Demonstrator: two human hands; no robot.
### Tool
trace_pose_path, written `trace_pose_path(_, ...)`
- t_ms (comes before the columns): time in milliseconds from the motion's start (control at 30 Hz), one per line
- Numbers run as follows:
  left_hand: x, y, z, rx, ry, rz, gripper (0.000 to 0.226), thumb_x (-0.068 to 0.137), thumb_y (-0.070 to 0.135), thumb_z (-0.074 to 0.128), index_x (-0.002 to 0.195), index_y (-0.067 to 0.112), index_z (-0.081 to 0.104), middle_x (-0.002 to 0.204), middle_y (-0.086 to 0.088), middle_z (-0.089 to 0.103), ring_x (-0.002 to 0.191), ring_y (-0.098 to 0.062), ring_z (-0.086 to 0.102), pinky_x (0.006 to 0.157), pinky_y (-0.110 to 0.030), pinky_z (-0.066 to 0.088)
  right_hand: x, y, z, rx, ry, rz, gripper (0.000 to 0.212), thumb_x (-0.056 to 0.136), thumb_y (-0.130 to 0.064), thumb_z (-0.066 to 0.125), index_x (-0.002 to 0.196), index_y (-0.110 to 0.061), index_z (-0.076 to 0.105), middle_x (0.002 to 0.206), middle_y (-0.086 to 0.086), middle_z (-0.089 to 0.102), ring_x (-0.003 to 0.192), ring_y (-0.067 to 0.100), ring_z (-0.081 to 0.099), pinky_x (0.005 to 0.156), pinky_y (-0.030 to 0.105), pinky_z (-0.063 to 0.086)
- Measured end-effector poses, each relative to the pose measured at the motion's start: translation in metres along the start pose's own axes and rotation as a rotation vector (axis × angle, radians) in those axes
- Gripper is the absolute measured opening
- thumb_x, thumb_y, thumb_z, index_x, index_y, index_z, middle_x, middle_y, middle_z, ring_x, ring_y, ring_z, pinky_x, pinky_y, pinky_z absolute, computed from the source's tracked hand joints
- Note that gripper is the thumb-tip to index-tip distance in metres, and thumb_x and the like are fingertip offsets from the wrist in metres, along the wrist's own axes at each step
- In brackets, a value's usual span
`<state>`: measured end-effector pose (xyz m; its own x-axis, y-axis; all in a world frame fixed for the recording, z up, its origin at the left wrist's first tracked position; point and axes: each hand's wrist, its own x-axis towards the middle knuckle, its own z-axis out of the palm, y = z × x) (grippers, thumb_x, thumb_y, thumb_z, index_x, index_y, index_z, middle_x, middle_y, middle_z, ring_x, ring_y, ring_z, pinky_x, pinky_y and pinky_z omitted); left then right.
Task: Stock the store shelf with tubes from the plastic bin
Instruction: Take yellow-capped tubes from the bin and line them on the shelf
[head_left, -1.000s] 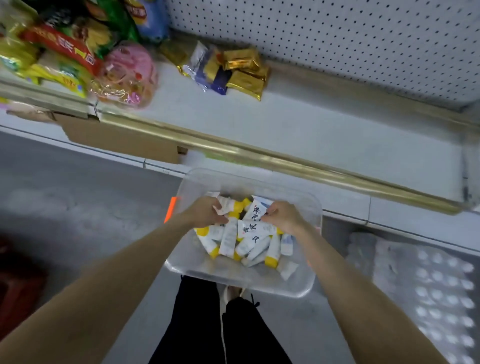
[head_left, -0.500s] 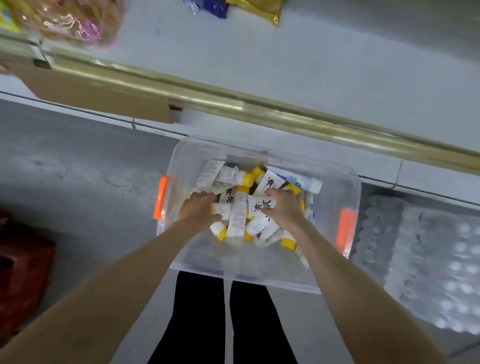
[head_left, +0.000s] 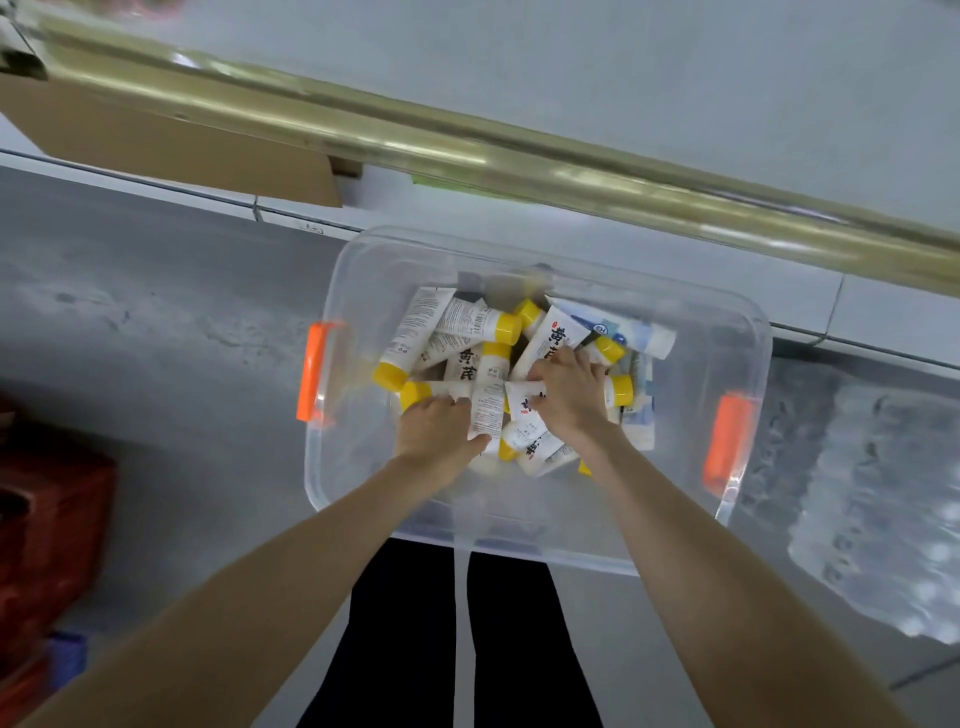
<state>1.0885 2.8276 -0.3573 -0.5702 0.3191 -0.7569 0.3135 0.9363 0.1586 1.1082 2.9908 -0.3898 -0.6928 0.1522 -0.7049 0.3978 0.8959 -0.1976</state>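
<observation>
Obs.: tubes (head_left: 470, 322) lie heaped in the middle of the plastic bin (head_left: 358, 467), which sits on the floor (head_left: 156, 312) below the shelf (head_left: 623, 78). White bodies, yellow caps; long axes mixed, most running roughly toward the shelf, a few crosswise.

Both hands are down in the heap, the left hand (head_left: 439, 434) at its near-left edge, the right hand (head_left: 571, 402) on top, slightly farther in. The bulk of the tubes lies ahead of and between the two hands.

Left grip: fingers curl down over a crosswise tube (head_left: 415, 393); the thumb presses the side of a lengthwise tube (head_left: 488, 400). Judged clamped on tubes.

Right grip: fingers spread and bent over the heap, tips sunk among the tubes. Clamped or only pressing down, I cannot tell (tips hidden).

Relation that matters: the shelf is above and beyond the bin, past the brass-coloured rail (head_left: 519, 156). Any lift probably goes up and forward over that rail. Neither hand is clearly nearer.
</observation>
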Motion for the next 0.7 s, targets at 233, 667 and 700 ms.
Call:
trace_pose_path(233, 0.001, 0.015, 0.016, -0.212, -0.136, -0.183, 0.039, 0.084, 0.042, 0.061, 0.107, 0.012, 0.053, 0.108, -0.004, 0.058, 0.102, -0.026, 0.059, 0.073, -0.033, 0.045, -0.018, 0.005, -0.016, 0.266, 0.206, 0.046, 0.02, 0.085, -0.021, 0.063, 0.102, -0.012, 0.059, 0.105, 0.005, 0.062, 0.109, 0.027, 0.046, 0.087, 0.037, 0.039)
trace_pose_path(667, -0.038, 0.01, -0.058, -0.562, 0.222, -0.241, 0.009, 0.084, 0.019, 0.062, 0.084, 0.01, 0.061, 0.098, -0.013, 0.062, 0.096, -0.032, 0.057, 0.078, -0.034, 0.045, -0.065, 0.021, -0.076, 0.555, 0.194, 0.125, 0.031, 0.08, -0.017, 0.066, 0.11, -0.013, 0.059, 0.106, 0.009, 0.066, 0.099, 0.032, 0.059, 0.085, 0.037, 0.046)
trace_pose_path(700, -0.045, 0.009, -0.067, -0.577, 0.247, -0.217, 0.011, 0.083, 0.019, 0.063, 0.085, 0.009, 0.062, 0.099, -0.014, 0.062, 0.095, -0.032, 0.057, 0.079, -0.034, 0.044, -0.073, 0.019, -0.085, 0.562, 0.194, 0.121, 0.031, 0.079, -0.018, 0.066, 0.109, -0.012, 0.059, 0.104, 0.009, 0.066, 0.097, 0.031, 0.058, 0.082, 0.034, 0.045)
